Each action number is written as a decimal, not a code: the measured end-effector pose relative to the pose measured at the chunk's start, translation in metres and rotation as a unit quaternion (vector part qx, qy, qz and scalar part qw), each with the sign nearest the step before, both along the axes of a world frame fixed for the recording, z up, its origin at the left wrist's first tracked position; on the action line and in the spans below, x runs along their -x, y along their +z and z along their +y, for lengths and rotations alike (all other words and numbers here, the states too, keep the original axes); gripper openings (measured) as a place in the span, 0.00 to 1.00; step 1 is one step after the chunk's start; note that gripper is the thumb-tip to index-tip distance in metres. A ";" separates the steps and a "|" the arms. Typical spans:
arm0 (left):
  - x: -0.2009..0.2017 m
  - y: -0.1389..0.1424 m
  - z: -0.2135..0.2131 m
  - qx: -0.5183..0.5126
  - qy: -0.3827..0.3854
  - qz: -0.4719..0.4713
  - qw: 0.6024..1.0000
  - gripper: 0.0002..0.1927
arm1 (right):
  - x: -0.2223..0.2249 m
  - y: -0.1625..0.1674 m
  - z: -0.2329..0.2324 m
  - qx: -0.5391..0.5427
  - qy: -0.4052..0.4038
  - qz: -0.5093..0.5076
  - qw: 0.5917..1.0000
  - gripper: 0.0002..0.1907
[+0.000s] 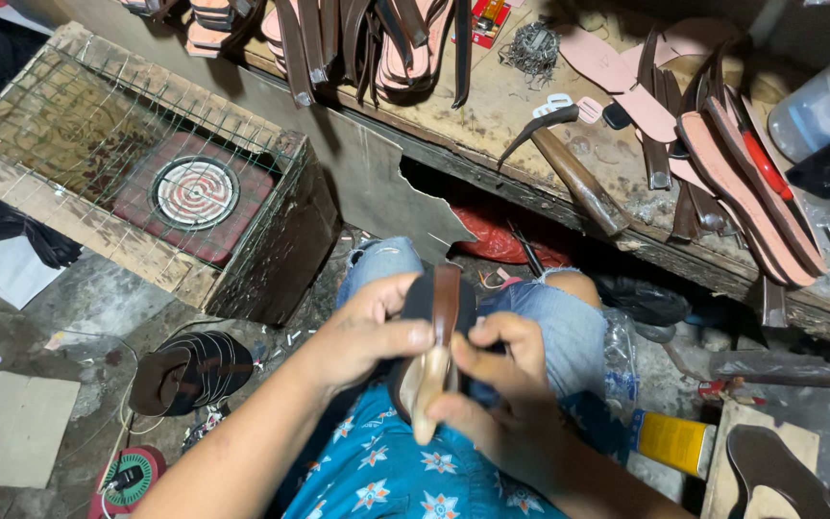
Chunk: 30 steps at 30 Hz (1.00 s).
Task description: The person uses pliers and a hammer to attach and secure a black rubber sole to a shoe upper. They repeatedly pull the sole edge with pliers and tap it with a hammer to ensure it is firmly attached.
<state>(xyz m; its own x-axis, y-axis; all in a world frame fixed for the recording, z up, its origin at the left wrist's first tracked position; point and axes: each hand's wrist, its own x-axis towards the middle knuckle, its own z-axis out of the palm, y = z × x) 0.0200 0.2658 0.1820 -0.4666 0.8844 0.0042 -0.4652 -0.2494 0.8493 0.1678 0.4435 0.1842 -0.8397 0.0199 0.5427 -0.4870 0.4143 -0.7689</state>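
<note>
A sandal [431, 370] with a dark sole, a pale edge and a brown leather strap [447, 303] is held edge-up over my lap. My left hand [369, 332] grips its left side, thumb pressed across the strap. My right hand [497, 384] clasps the right side, fingers curled around the sole and thumb on the pale edge. Both hands touch the sandal. Below them are my jeans [569, 322] and a blue flowered shirt [405, 471].
A wooden workbench [530, 115] ahead carries a hammer [573, 173], pink soles [626, 77], brown straps and a plastic bottle [818, 106]. A wire-covered wooden box with a round heater coil [194, 192] stands at left. Dark sandal pieces [189, 370] lie on the floor.
</note>
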 end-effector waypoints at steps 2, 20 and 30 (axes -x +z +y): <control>-0.003 0.009 -0.006 0.013 -0.023 0.020 0.999 0.26 | -0.004 0.004 0.004 0.065 0.036 -0.018 0.997 0.31; -0.042 0.044 -0.013 0.076 -0.093 0.031 0.992 0.27 | -0.002 0.027 0.035 0.256 0.210 -0.306 0.893 0.19; 0.021 -0.010 0.025 0.082 0.285 -0.015 0.955 0.16 | 0.017 -0.020 0.005 0.088 -0.036 -0.337 0.937 0.39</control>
<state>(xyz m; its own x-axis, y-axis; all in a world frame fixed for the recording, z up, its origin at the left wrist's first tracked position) -0.0014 0.2910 0.1724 -0.8701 0.4743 -0.1340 -0.3183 -0.3333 0.8874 0.1506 0.4482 0.1645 -0.9835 0.1284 -0.1273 0.1576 0.2646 -0.9514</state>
